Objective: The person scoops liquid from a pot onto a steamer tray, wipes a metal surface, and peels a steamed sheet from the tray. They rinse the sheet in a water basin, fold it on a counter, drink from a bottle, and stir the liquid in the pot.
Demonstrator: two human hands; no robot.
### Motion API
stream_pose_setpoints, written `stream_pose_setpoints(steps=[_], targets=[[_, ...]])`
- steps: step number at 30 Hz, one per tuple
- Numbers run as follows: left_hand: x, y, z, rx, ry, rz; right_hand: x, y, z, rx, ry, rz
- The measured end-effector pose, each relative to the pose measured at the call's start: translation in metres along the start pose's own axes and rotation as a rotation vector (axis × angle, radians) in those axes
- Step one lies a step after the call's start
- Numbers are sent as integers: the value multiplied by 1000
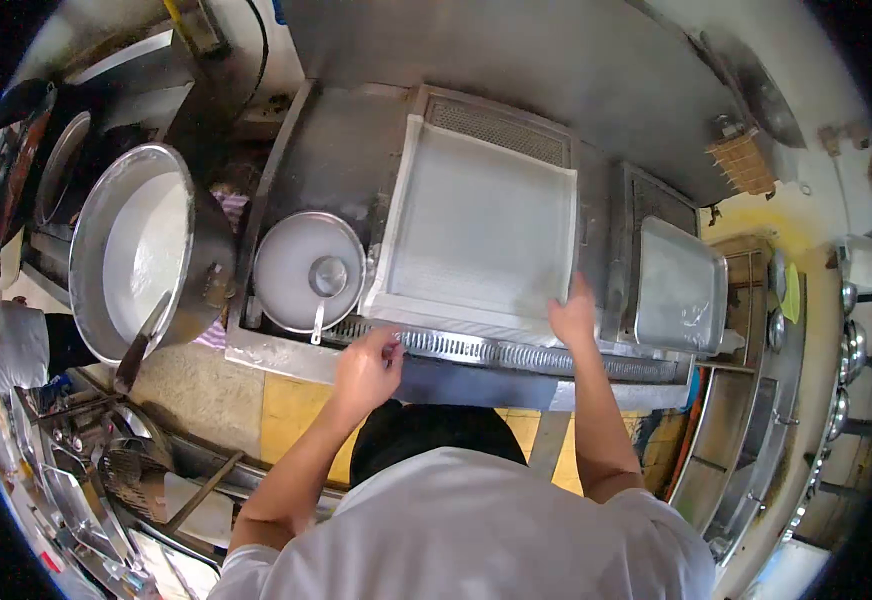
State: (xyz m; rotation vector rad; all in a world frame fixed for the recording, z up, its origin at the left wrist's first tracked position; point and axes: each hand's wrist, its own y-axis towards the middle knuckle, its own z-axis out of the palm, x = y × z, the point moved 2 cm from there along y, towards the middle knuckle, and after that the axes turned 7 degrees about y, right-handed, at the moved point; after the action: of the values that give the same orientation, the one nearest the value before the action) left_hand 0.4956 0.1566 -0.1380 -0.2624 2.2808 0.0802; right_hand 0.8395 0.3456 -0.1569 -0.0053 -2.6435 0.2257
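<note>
A white cloth (481, 235) lies spread over a perforated metal tray (501, 130) set in the steel counter in front of me. My right hand (573, 315) is at the cloth's near right corner, its thumb and fingers at the edge. Just below the near left corner is my left hand (368, 370), with its fingers curled in. Whether something thin sits in that pinch is hidden. Beside the cloth, on the left, a round metal pan (281, 260) holds whitish liquid. A small ladle (327, 278) rests in it, its handle over the near rim.
At far left stands a big metal pot (211, 250) of white liquid, with a wooden-handled tool (134, 360) at its rim. A rectangular metal tray (681, 285) is on the right. A slotted metal strip (486, 352) runs along the counter front. Another person's white sleeve (11, 345) shows at left.
</note>
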Motion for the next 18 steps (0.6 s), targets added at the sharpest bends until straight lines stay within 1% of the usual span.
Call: stream_pose_setpoints(steps=[1, 3, 5, 7, 9, 11, 12, 15, 18], targets=[[6, 1, -1, -3, 13, 9, 8, 6, 21, -167, 32, -135], [11, 1, -7, -10, 2, 13, 55, 19, 47, 135, 251, -186], [16, -1, -12, -31, 2, 41, 110, 16, 82, 307, 423, -270], [18, -3, -19, -36, 4, 37, 139, 24, 135, 588, 469, -185], [17, -9, -25, -9, 9, -2, 189, 11, 133, 817, 345, -37], [17, -15, -26, -26, 5, -22, 202, 20, 151, 829, 187, -149], [15, -19, -24, -28, -1, -27, 198, 23, 156, 828, 107, -196], [14, -28, -12, -14, -77, -117, 172, 31, 150, 692, -276, -539], [7, -31, 1, 7, -37, -115, 105, 28, 101, 552, -305, -414]])
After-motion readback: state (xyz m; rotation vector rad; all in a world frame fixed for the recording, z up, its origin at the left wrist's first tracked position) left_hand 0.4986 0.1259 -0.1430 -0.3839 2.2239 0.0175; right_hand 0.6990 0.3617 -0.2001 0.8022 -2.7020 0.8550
